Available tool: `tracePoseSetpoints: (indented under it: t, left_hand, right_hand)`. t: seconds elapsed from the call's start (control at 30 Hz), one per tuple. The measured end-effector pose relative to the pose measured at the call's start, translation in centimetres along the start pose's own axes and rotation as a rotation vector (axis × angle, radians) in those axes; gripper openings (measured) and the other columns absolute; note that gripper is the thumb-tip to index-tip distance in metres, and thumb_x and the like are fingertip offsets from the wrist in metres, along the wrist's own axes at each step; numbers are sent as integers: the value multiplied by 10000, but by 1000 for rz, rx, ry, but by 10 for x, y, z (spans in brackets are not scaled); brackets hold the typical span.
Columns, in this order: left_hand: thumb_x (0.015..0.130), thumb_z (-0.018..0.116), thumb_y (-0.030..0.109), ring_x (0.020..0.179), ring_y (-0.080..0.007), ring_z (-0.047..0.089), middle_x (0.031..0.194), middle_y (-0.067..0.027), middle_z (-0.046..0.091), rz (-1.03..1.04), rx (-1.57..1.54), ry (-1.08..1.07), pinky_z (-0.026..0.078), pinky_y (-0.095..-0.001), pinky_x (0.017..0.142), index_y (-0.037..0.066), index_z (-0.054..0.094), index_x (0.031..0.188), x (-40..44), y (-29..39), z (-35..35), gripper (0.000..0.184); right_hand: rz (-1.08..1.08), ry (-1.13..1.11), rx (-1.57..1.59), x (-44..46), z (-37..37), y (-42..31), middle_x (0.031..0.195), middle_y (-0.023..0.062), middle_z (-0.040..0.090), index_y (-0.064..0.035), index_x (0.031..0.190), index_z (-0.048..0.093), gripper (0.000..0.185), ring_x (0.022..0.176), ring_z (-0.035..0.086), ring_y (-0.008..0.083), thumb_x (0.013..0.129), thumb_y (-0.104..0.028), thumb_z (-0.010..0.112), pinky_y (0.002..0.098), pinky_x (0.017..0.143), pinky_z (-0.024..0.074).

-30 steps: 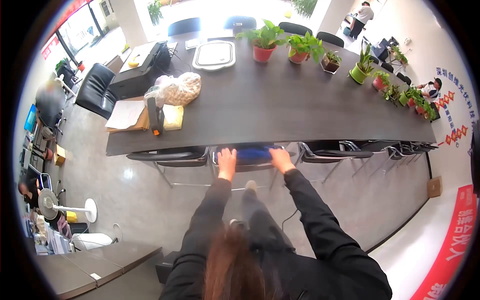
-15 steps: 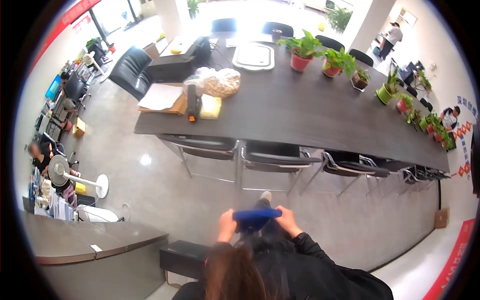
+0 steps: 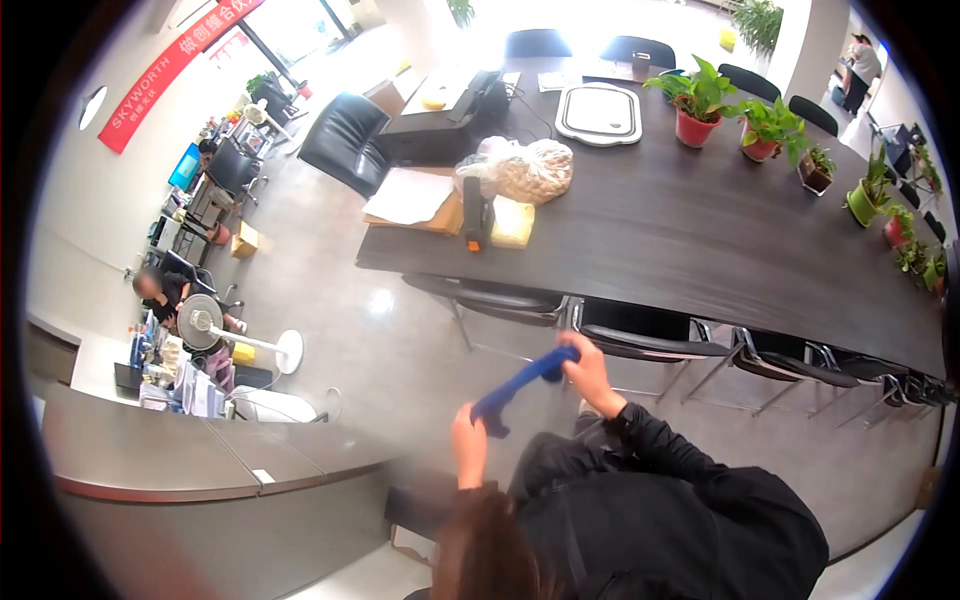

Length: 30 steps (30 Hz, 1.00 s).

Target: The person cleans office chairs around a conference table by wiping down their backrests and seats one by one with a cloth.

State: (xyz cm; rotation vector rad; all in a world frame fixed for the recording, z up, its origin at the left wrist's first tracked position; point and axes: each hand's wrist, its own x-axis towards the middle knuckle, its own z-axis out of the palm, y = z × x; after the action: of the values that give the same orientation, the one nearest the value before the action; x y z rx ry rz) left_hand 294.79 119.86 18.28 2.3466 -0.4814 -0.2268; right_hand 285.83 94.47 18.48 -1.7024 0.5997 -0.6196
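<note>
A blue cloth (image 3: 520, 384), folded or bunched into a band, is stretched between my two hands in front of my body. Closed on its lower left end is my left hand (image 3: 468, 445). My right hand (image 3: 588, 370) grips the upper right end, near the backs of the chairs. The band slants up to the right, and a loose part hangs below each end. Motion blurs it a little, so its exact kind is hard to make out.
Ahead stands a long dark table (image 3: 660, 215) bearing potted plants (image 3: 697, 105), a white tray (image 3: 598, 113), a clear bag (image 3: 535, 172) and papers. Black chairs (image 3: 650, 340) line its near side. A grey counter (image 3: 150, 450) is at left, beyond it a fan (image 3: 205, 322) and a seated person.
My view has turned left, so the table and chairs sit further right. The cloth has gone from level to slanted, its right end raised with my right hand. Both hands keep hold.
</note>
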Motion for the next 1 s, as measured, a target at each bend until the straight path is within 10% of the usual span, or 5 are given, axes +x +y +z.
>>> tracePoseSetpoints:
  t: [0.33,0.43,0.57,0.67,1.0]
  left_hand:
    - [846,543,97,1035,-343,552,1106,-169,569,140,250,298,444,-409,884,59,622,1096,190,83,-72,265]
    - [803,609,117,968,-357,583,1015,-154,602,340,373,345,472,-434,841,67,663,1010,269,42,-49,220]
    - [754,687,262,1069,-357,550,1128,-181,588,589,679,-533,442,-448,931,29,633,1069,343,-5,7,396]
    - [522,853,398,1199,-413,454,1256,-265,487,900,588,-499,344,-489,1043,-5,485,1261,345,-38,20,919]
    - [700,645,81,900,-319,618,926,-109,633,954,444,-517,469,-438,796,122,619,1083,436,-100,22,387]
  right_hand:
    - [-99,152,157,115,46,-86,839,81,574,-60,1175,549,435,686,623,157,757,60,571,297,609,504]
    - [-128,123,-86,139,79,-52,935,142,586,-45,1045,615,278,836,625,292,768,-29,632,359,760,498]
    - [-94,-21,-364,146,138,23,1037,144,564,-10,1040,606,357,982,591,332,753,-188,722,410,848,466]
    - [-252,-100,-838,146,168,52,1106,153,552,-9,1192,502,645,1082,544,343,670,-251,792,451,905,428]
    - [79,-64,-1180,177,215,88,966,103,578,-83,965,581,192,897,607,289,774,-96,590,430,780,435]
